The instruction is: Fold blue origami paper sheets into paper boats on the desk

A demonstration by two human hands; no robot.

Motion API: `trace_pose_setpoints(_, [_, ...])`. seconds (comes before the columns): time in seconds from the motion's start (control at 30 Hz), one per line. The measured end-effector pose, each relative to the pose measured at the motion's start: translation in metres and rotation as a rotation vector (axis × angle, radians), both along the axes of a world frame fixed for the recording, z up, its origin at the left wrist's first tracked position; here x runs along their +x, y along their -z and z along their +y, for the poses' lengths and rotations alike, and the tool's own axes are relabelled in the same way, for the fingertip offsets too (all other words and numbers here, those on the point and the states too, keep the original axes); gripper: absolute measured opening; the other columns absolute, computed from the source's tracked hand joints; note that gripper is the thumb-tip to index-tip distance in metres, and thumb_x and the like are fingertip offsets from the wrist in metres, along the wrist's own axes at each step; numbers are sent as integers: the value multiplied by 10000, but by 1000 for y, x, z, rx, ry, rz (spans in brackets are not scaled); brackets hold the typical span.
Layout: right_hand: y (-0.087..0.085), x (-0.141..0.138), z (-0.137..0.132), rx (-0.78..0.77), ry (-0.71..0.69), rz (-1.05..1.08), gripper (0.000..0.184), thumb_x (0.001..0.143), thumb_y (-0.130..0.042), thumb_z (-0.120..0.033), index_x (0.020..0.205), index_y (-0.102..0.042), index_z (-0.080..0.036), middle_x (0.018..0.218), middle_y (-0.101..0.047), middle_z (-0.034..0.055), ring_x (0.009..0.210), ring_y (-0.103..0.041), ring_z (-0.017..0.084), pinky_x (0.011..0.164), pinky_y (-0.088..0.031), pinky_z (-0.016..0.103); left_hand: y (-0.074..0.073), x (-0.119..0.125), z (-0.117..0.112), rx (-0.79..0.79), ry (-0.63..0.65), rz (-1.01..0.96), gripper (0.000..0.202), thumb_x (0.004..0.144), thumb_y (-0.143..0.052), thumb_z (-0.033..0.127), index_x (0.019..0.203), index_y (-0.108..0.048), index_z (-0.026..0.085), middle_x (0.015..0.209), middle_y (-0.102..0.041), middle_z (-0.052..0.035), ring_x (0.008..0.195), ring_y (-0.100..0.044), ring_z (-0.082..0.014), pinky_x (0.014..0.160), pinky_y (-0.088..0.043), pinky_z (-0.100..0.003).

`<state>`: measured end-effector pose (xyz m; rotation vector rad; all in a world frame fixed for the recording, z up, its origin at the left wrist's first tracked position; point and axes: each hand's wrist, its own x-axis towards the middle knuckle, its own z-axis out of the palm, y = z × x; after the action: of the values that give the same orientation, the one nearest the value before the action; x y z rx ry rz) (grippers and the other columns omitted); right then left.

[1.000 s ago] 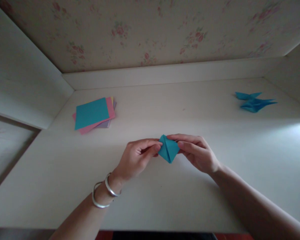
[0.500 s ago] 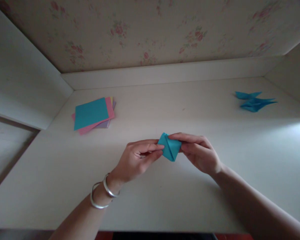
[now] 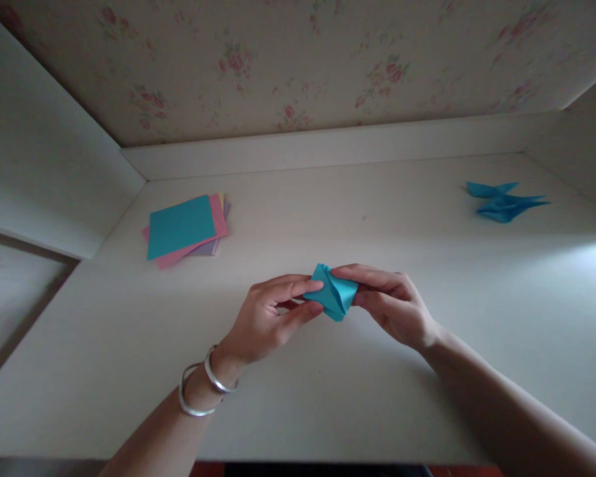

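Note:
A small piece of folded turquoise origami paper (image 3: 334,295) is held up between both hands over the white table. Roughly diamond-shaped, it has a crease slanting down its middle, with the flaps bulging slightly apart there. My left hand (image 3: 275,315) grips its left corner, fingers on the front face and thumb at the lower edge. Two silver bangles (image 3: 198,391) circle the left wrist. On the other side, my right hand (image 3: 397,301) pinches the right part, index finger along the top edge and thumb below. Fingertips behind the paper are hidden.
A stack of coloured paper sheets (image 3: 181,228), turquoise on top, lies at the back left of the white table (image 3: 288,397). Folded blue paper figures (image 3: 506,207) with pointed ends rest at the back right. A low white ledge (image 3: 328,146) runs along the papered wall.
The folded paper has shifted slightly left and tilted. Its middle crease has spread, so the flaps stand further apart. Both hands keep hold of it.

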<state>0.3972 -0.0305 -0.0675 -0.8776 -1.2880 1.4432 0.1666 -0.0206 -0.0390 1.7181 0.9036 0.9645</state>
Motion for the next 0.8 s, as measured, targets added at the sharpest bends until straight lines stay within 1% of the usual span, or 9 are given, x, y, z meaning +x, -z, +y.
trace_pose_setpoints(0.1, [-3, -1, 0, 22, -9, -14, 283, 875, -713, -278, 1152, -769, -305, 1260, -697, 79, 1114, -672, 271, 894, -579, 376, 0, 1, 0, 36, -29, 11, 207, 872, -734, 272, 1066, -791, 227, 1071, -776, -79, 850, -741, -176, 660, -616, -222])
trace_pose_setpoints(0.23, [-11, -4, 0, 133, -17, -33, 240, 893, -724, -266, 1118, -778, -328, 1189, -729, 66, 1102, -681, 243, 917, -577, 361, 2, 1, -1, 63, -54, -1, 195, 907, -692, 263, 1076, -786, 235, 1077, -768, -70, 831, -735, -161, 697, -615, -233])
trace_pose_setpoints(0.33, [-17, -5, -1, 234, 3, -127, 210, 886, -731, -268, 1084, -794, -296, 1163, -736, 91, 1058, -704, 252, 846, -604, 345, 2, 0, -2, 106, -60, -9, 223, 912, -685, 238, 1119, -769, 251, 1102, -761, -66, 847, -731, -154, 676, -603, -214])
trace_pose_setpoints(0.4, [-18, -4, -1, 318, 10, -232, 227, 900, -706, -260, 1112, -785, -272, 1185, -726, 110, 1030, -715, 258, 807, -611, 340, 2, -1, -2, 162, -60, -1, 257, 911, -683, 211, 1152, -753, 269, 1126, -761, -60, 917, -731, -161, 724, -598, -216])
trace_pose_setpoints(0.5, [-19, -4, -1, 504, 31, -378, 282, 911, -669, -218, 1177, -759, -254, 1198, -720, 125, 1041, -712, 265, 841, -600, 366, 3, -2, -1, 283, -59, 27, 286, 912, -677, 170, 1163, -744, 288, 1162, -761, -52, 1020, -722, -172, 861, -580, -252])
trace_pose_setpoints(0.6, [-19, -5, -2, 631, 98, -443, 310, 909, -656, -186, 1196, -747, -259, 1174, -729, 122, 1025, -716, 258, 832, -601, 373, 5, -1, 1, 377, -52, 60, 285, 904, -681, 142, 1147, -746, 276, 1149, -766, -55, 1013, -728, -164, 877, -574, -250])
trace_pose_setpoints(0.7, [-18, -8, -4, 666, 151, -459, 288, 908, -655, -161, 1152, -766, -267, 1121, -746, 107, 964, -731, 240, 790, -610, 348, 5, 0, 1, 377, -52, 82, 246, 911, -672, 145, 1111, -754, 261, 1097, -779, -49, 969, -736, -153, 851, -577, -236])
trace_pose_setpoints(0.8, [-16, -12, -6, 660, 210, -448, 232, 895, -690, -145, 1073, -786, -258, 1051, -767, 89, 901, -741, 220, 760, -610, 317, 4, 1, -2, 308, -77, 98, 190, 929, -652, 173, 1063, -762, 252, 1066, -785, -47, 944, -740, -159, 835, -583, -245])
